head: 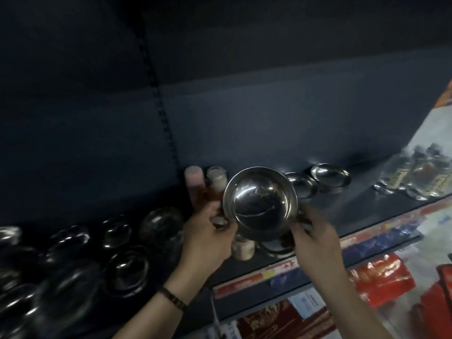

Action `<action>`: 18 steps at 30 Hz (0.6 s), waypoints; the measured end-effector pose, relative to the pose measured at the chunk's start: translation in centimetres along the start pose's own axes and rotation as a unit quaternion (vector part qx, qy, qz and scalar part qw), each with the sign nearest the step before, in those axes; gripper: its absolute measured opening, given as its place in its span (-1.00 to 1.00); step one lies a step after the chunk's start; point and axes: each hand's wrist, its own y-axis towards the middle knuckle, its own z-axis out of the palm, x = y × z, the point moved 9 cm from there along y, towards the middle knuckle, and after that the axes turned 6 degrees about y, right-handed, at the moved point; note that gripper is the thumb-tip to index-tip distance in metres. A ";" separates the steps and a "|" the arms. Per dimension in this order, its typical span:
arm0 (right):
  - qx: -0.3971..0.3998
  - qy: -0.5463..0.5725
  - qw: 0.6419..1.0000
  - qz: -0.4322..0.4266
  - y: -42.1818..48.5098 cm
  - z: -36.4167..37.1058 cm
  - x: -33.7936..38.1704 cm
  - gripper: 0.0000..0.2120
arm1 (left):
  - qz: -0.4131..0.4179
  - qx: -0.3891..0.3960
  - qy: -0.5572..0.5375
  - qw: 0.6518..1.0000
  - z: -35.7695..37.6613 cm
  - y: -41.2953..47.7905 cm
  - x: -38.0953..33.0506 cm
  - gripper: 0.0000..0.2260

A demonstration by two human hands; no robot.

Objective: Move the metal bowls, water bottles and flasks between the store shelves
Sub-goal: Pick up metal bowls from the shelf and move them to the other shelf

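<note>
Dark shelf point(354, 214). Left hand point(208, 238) and right hand point(315, 238) fingers point(219, 220) grasp a bowl point(260, 201) above the front edge; open room rightward.

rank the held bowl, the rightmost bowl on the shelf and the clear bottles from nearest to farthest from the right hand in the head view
1. Held metal bowl: in the grip of the right hand, just to its left.
2. Rightmost shelf bowl: behind the hand, at the back of the shelf.
3. Clear bottles: far right along the shelf.
</note>
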 end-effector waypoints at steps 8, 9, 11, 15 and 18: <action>0.107 0.078 0.990 -0.050 -6.5 17.8 7.1 -0.64 | -0.022 -0.124 -0.005 0.992 -20.6 -2.2 5.4 -0.68; 0.122 0.085 0.988 -0.050 -7.2 20.2 7.5 -0.64 | -0.029 -0.144 -0.004 0.989 -23.1 -2.6 6.7 -0.65; 0.151 0.099 0.982 -0.053 -8.9 25.1 8.1 -0.66 | -0.032 -0.169 0.005 0.985 -27.6 -3.2 9.1 -0.70; 0.200 0.111 0.972 -0.055 -12.9 34.6 9.5 -0.74 | -0.033 -0.202 0.021 0.979 -35.9 -4.7 12.8 -0.77; 0.230 0.080 0.968 -0.065 -15.3 41.4 10.9 -0.76 | -0.016 -0.237 0.070 0.969 -41.8 -5.5 14.6 -0.78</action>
